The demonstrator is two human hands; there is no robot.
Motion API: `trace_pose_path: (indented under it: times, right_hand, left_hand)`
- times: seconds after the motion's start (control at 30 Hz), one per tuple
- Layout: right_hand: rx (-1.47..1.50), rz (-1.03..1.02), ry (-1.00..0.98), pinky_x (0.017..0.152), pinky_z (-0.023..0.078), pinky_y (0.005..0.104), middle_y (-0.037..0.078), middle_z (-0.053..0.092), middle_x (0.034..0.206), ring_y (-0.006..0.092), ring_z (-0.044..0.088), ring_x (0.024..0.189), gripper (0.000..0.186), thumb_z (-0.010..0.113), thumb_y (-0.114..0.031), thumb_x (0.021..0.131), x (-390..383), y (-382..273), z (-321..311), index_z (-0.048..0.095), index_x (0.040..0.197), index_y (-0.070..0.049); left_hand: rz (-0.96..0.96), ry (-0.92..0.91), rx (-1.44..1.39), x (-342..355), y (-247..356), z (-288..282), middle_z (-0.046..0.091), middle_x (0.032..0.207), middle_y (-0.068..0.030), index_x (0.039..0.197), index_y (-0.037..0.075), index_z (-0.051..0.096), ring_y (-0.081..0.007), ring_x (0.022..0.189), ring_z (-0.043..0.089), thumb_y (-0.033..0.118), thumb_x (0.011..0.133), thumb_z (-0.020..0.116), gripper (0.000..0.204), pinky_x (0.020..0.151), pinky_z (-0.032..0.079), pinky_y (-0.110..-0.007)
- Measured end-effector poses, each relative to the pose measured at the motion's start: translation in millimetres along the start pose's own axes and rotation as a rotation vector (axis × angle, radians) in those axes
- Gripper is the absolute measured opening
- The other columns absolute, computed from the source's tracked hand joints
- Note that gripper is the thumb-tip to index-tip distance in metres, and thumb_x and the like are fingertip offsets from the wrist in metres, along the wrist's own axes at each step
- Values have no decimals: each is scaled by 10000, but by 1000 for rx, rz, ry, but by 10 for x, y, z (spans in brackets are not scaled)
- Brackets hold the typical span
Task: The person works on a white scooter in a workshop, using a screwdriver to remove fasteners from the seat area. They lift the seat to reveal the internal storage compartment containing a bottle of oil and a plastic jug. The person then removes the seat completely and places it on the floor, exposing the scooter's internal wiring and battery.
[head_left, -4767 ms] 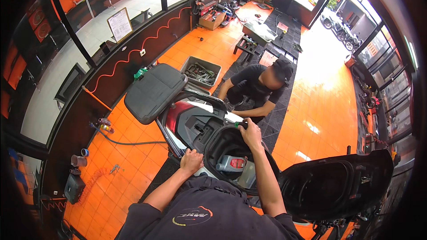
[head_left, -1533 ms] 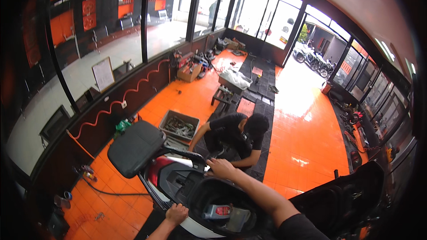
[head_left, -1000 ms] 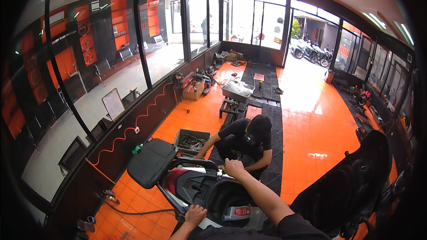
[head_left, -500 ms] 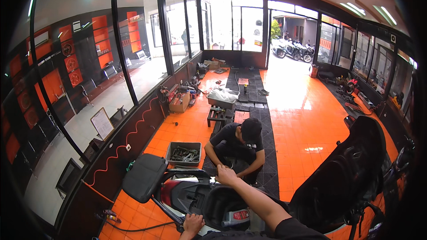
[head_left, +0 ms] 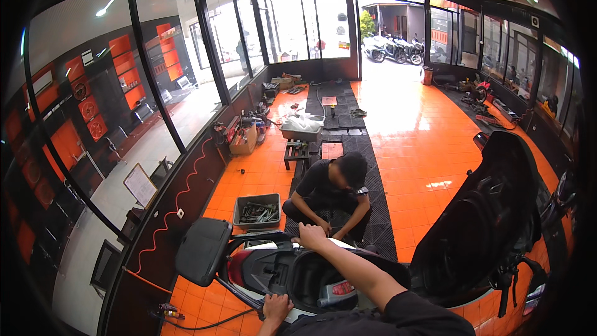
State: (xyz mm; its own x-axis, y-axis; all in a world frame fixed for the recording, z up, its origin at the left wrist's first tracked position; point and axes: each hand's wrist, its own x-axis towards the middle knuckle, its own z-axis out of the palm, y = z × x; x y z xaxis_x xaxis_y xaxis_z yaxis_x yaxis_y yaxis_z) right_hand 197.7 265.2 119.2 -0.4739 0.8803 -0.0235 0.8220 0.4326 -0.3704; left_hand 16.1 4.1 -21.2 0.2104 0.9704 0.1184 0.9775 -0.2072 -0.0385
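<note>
A scooter (head_left: pixel 264 267) stands across in front of me, its seat (head_left: pixel 479 211) tipped up at the right and its storage well uncovered. My left hand (head_left: pixel 277 307) grips the near edge of the rear body, fingers bent over it. Reaching across the well, my right arm ends with my right hand (head_left: pixel 311 236) closed on the far side panel; part of its fingers is hidden behind the edge. In the well lies a grey bottle with a red label (head_left: pixel 339 292). A black top-case plate (head_left: pixel 204 251) juts out at the scooter's tail.
A co-worker in dark clothes (head_left: pixel 329 190) squats just beyond the scooter, hands low near its far side. A grey bin of tools (head_left: pixel 257 211) is left of them. Farther back are a small black stand (head_left: pixel 295 152), a grey tub (head_left: pixel 301 130) and a cardboard box (head_left: pixel 242 141). A coiled orange hose (head_left: pixel 177 205) hangs along the left wall.
My view has shifted, so the room sits a little differently. Both hands stay at the scooter's rear body. The co-worker's head is bent at a slightly different angle.
</note>
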Motion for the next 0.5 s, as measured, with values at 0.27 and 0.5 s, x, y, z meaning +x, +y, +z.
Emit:
trace_pose_path:
  times: [0.27,0.5]
  right_hand:
    - [23,-49,79,860,558,536,239,620,1156,430,688,1017,451,641,-271,878,37,257,69,507,1217,-6]
    - [2,4,-18,889,562,530,242,600,1232,424,676,1097,452,646,-187,868,17,153,-202,507,1264,-19]
  left_hand:
    - [23,-95,-118,151,44,-130,731,802,-55,871,116,739,-256,839,686,366,818,708,257,840,423,-459]
    - [13,-358,-39,474,152,-159,764,878,-90,856,136,768,-264,881,729,354,774,757,233,893,404,-477]
